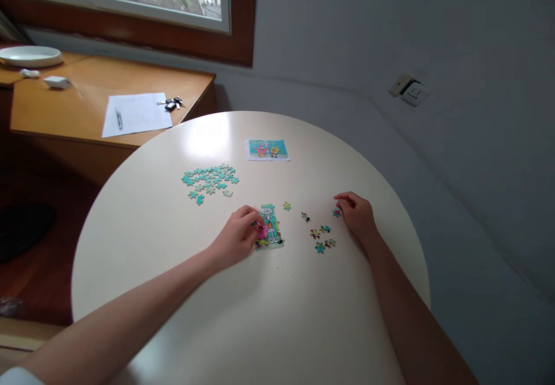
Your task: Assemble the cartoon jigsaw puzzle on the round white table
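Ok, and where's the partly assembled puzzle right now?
In the head view, the partly assembled puzzle lies near the middle of the white table, with the left hand at its left side and the printed picture beyond it.

Wht L sleeve (18, 377), bare forearms (143, 305), bare hands (236, 234)

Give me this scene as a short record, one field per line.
Left hand: at the left side of the joined puzzle section
Right hand: at a small loose piece
Between hands: more loose pieces
Far left of table: spread teal pieces
Beyond puzzle: picture sheet
Side desk: paper, pen, keys
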A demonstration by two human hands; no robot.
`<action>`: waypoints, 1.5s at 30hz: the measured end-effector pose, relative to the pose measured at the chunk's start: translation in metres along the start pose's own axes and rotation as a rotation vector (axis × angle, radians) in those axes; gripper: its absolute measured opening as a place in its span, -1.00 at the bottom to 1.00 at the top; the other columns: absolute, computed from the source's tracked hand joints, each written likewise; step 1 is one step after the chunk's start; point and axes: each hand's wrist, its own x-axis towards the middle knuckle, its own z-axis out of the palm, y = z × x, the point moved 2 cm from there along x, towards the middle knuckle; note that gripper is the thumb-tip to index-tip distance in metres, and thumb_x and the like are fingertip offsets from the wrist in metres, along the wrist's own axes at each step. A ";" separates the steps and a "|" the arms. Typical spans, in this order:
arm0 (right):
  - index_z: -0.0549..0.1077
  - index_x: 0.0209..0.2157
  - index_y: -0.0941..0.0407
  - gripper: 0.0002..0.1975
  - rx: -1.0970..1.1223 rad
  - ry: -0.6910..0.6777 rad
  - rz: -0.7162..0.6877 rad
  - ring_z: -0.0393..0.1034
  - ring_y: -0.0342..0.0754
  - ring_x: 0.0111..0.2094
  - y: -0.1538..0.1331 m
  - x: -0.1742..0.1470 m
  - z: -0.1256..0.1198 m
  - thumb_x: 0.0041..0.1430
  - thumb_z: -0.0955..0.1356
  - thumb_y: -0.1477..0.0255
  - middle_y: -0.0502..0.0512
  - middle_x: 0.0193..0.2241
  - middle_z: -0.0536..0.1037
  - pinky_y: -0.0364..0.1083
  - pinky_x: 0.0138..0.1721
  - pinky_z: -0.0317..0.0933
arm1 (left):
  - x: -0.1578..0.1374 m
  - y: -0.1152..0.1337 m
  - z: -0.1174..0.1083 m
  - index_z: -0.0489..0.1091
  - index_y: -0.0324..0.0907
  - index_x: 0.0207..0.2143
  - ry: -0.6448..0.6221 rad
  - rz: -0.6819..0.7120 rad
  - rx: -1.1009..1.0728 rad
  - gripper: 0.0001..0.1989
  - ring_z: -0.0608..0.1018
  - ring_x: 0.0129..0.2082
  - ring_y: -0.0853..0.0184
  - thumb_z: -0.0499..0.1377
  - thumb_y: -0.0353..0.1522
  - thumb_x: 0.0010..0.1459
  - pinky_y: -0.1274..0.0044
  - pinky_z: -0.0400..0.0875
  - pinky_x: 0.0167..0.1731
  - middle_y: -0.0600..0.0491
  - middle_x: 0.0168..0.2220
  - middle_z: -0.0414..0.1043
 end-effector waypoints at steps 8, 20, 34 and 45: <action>0.49 -0.46 0.15 -0.78 0.002 -0.001 -0.004 0.34 -0.08 -0.54 -0.001 -0.001 -0.001 -0.10 0.26 0.37 0.06 -0.61 0.48 -0.09 -0.47 0.22 | 0.000 -0.002 0.001 0.41 -0.17 -0.35 0.011 0.020 0.015 -0.73 0.45 -0.23 0.28 -0.01 -0.58 0.00 0.43 0.38 -0.19 -0.02 -0.24 0.37; 0.49 -0.46 0.17 -0.75 -0.013 -0.009 0.014 0.34 -0.08 -0.54 -0.005 -0.001 -0.002 -0.13 0.25 0.37 0.05 -0.60 0.48 -0.08 -0.44 0.22 | 0.000 -0.005 0.002 0.42 -0.17 -0.35 0.024 0.030 0.007 -0.73 0.45 -0.23 0.29 0.00 -0.58 -0.02 0.45 0.38 -0.20 -0.02 -0.25 0.37; 0.49 -0.46 0.16 -0.74 -0.018 -0.008 0.019 0.35 -0.07 -0.53 -0.006 -0.001 -0.002 -0.15 0.24 0.36 0.07 -0.59 0.48 -0.08 -0.43 0.22 | -0.001 -0.004 0.002 0.42 -0.18 -0.35 0.024 0.037 0.014 -0.72 0.45 -0.25 0.29 -0.01 -0.59 -0.02 0.45 0.38 -0.21 -0.02 -0.25 0.38; 0.50 -0.45 0.17 -0.73 -0.021 -0.004 0.021 0.35 -0.08 -0.53 -0.006 -0.001 -0.002 -0.15 0.25 0.36 0.07 -0.60 0.48 -0.08 -0.44 0.23 | -0.001 -0.004 0.002 0.41 -0.17 -0.35 0.016 0.032 0.016 -0.73 0.45 -0.25 0.29 0.00 -0.59 -0.02 0.46 0.38 -0.21 -0.01 -0.25 0.37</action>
